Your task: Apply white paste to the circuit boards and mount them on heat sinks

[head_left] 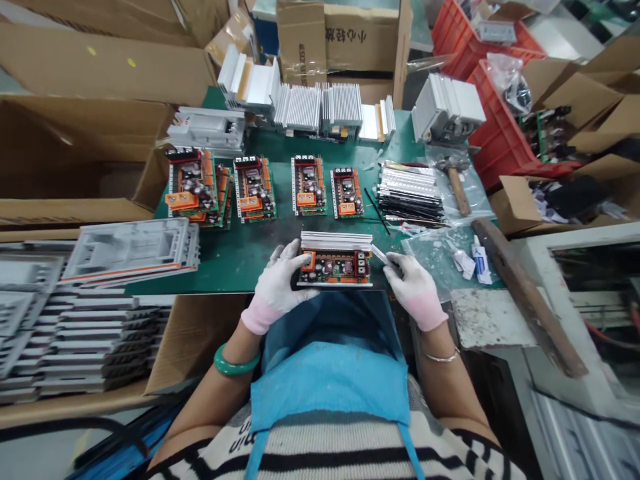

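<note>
Directly before me at the table's front edge lies a circuit board with an orange terminal block, set against a finned aluminium heat sink. My left hand, in a white glove with a pink cuff, closes on the left end of this assembly, thumb on the orange block. My gloved right hand pinches a thin pale metal strip close to the board's right end. Farther right, a bundle of silver and black strips lies on the green table.
Several circuit boards stand in a row behind, with heat sinks at the back. At right are a hammer, a glue tube and a long wooden handle. Grey housing covers are stacked left, beside a cardboard box.
</note>
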`<state>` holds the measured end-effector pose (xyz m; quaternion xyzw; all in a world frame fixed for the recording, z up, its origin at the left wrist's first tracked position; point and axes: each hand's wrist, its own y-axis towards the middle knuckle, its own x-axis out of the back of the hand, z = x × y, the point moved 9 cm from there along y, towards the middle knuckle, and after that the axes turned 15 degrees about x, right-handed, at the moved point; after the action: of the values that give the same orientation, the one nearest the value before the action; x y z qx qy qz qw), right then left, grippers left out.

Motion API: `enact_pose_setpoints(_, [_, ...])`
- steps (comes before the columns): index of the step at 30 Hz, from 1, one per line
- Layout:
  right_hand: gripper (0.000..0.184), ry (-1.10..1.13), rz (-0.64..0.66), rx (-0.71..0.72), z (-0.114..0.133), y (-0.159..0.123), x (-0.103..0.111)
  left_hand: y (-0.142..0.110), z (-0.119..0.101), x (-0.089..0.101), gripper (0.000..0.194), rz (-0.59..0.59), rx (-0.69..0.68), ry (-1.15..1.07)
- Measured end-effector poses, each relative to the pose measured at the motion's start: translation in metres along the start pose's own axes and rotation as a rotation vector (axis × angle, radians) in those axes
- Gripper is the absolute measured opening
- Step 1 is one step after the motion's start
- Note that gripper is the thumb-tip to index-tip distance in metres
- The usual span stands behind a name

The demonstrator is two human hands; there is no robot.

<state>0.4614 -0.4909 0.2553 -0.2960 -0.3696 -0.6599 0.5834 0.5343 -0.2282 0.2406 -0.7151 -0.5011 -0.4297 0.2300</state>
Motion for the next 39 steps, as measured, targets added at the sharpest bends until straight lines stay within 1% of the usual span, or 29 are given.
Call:
enact_pose_setpoints(5, [0.027,-0.074,0.021,0.029,0.007,-0.002,0.003,0.001,-0.003,0.003,0.064,-0.005,0.003,-0.046])
enact_pose_setpoints(7, [0.027,-0.075,0.057,0.093,0.008,-0.001,0.006,0.001,-0.002,0.005,0.063,0.007,-0.003,-0.071])
enact_pose_setpoints(10, [0.024,-0.062,0.115,0.23,0.009,0.006,0.01,0.001,-0.001,0.005,0.06,0.054,-0.018,-0.101])
enact_pose_setpoints(12, [0.022,-0.093,0.128,0.291,0.009,0.014,0.011,0.001,-0.001,0.006,0.059,0.068,-0.031,-0.112])
enact_pose_setpoints(14, [0.02,-0.107,0.13,0.328,0.011,0.023,0.007,0.001,-0.002,0.008,0.059,0.063,-0.039,-0.119])
enact_pose_setpoints(18, [0.012,-0.049,0.073,0.326,0.02,0.033,-0.007,0.001,-0.002,0.008,0.06,0.074,-0.032,-0.106])
enact_pose_setpoints(20, [0.01,-0.017,0.008,0.329,0.025,0.032,-0.006,0.001,-0.002,0.007,0.062,0.08,-0.038,-0.095])
enact_pose_setpoints(22, [0.015,-0.038,-0.119,0.3,0.022,0.025,0.008,0.0,0.0,0.008,0.065,0.075,-0.037,-0.09])
enact_pose_setpoints(23, [0.02,-0.079,-0.202,0.248,0.015,0.02,0.02,0.0,0.001,0.008,0.067,0.069,-0.033,-0.094])
enact_pose_setpoints(25, [0.031,-0.185,-0.34,0.077,-0.004,0.006,0.042,0.001,0.003,0.008,0.071,0.053,-0.024,-0.114])
enact_pose_setpoints(26, [0.037,-0.221,-0.376,-0.023,-0.016,-0.001,0.049,0.001,0.004,0.007,0.071,0.047,-0.021,-0.128])
enact_pose_setpoints(27, [0.041,-0.232,-0.382,-0.115,-0.026,-0.007,0.053,0.001,0.005,0.007,0.072,0.04,-0.022,-0.142])
enact_pose_setpoints(29, [0.047,-0.183,-0.343,-0.23,-0.038,-0.014,0.049,0.001,0.006,0.006,0.072,0.034,-0.022,-0.162])
enact_pose_setpoints(31, [0.048,-0.075,-0.308,-0.248,-0.038,-0.012,0.037,0.002,0.008,0.005,0.073,0.034,-0.005,-0.161])
enact_pose_setpoints(35, [0.046,0.15,-0.267,-0.107,-0.012,0.008,0.009,0.002,0.01,0.005,0.07,0.025,0.013,-0.15])
enact_pose_setpoints(39, [0.043,0.259,-0.165,0.047,0.012,0.025,-0.011,0.002,0.009,0.007,0.069,-0.019,-0.009,-0.157])
